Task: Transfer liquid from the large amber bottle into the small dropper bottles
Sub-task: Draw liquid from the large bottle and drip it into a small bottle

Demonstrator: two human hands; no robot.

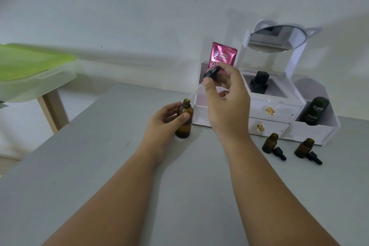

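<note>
The large amber bottle (184, 123) stands uncapped on the grey table, gripped around its body by my left hand (166, 120). My right hand (225, 96) holds a black-capped dropper (211, 73) above it; the clear glass tube slants down-left with its tip just above the bottle's mouth. Two small amber dropper bottles (270, 143) (304, 148) stand open at the right, each with a black dropper cap (279, 153) (314, 158) lying beside it.
A white vanity organiser (275, 112) with drawers and a round mirror stands behind the bottles; it holds a pink sachet (222, 55), a black square bottle (259, 83) and a black tube (316, 111). At the left sits a clear box with a green lid (30, 66) on a wooden stand.
</note>
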